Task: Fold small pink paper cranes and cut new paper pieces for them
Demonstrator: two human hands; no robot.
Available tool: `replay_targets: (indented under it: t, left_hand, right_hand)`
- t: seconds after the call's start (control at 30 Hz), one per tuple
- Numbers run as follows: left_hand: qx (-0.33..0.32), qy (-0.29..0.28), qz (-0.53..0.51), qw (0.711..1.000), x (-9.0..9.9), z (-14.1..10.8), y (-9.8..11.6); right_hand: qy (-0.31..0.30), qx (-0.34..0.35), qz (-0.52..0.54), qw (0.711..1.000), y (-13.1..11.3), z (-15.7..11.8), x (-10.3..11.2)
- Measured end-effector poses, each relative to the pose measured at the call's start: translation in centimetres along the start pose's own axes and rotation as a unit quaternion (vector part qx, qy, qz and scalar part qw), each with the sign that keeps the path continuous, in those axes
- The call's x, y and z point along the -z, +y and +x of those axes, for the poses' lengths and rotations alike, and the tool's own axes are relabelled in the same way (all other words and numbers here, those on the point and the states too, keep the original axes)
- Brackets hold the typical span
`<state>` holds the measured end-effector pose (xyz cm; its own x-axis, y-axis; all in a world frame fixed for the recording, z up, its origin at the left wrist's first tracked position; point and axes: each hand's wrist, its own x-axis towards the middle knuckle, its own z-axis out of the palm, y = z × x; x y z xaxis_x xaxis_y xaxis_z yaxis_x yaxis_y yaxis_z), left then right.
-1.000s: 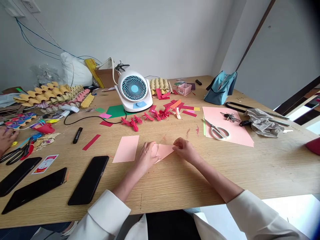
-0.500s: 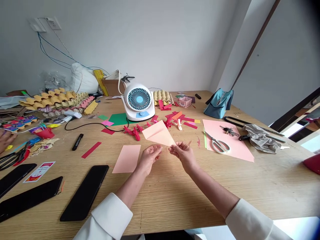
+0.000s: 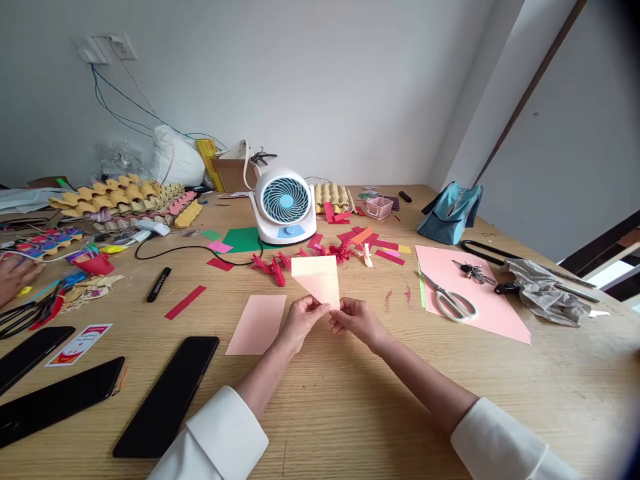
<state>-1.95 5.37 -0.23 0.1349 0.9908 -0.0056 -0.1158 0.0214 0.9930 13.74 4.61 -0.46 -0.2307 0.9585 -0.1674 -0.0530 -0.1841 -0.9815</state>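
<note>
Between my two hands a pale peach sheet of paper (image 3: 317,277) is held up off the table, folded so that its lower left edge runs on a slant. My left hand (image 3: 305,319) pinches it low on the slanted side. At the bottom corner my right hand (image 3: 357,320) grips it with thumb and fingers, close beside the left. A flat peach rectangle of paper (image 3: 257,325) lies on the table left of my hands. Red crinkled paper pieces (image 3: 270,269) lie behind the held sheet.
A white fan (image 3: 286,203) stands behind the paper scraps. To the right, scissors (image 3: 453,300) and keys (image 3: 473,272) rest on pink paper (image 3: 500,323). Black phones (image 3: 167,397) lie at the left front. Another person's hand (image 3: 17,272) shows at the left edge.
The peach sheet has turned more upright between my hands, and my hands have come closer together. The whole view has shifted slightly.
</note>
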Motion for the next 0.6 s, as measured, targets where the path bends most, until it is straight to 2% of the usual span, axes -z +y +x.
replay_targets:
  t: [0.17,0.3,0.43,0.6]
  left_hand:
    - [0.032,0.062,-0.112,0.991,1.9,1.0,-0.9]
    - [0.029,0.106,-0.169,0.979,3.4,1.8,-0.9]
    - [0.033,0.109,-0.213,0.970,3.9,1.9,-0.4]
    - [0.041,0.094,-0.234,0.967,3.4,1.4,-0.3]
  right_hand:
    - [-0.018,0.031,-0.087,0.996,2.2,-0.4,-0.1]
    - [-0.042,0.062,-0.169,0.983,2.3,-1.3,0.3]
    - [-0.056,0.064,-0.176,0.981,1.9,-1.8,0.5]
    - [-0.061,0.059,-0.149,0.985,1.8,-1.8,0.4]
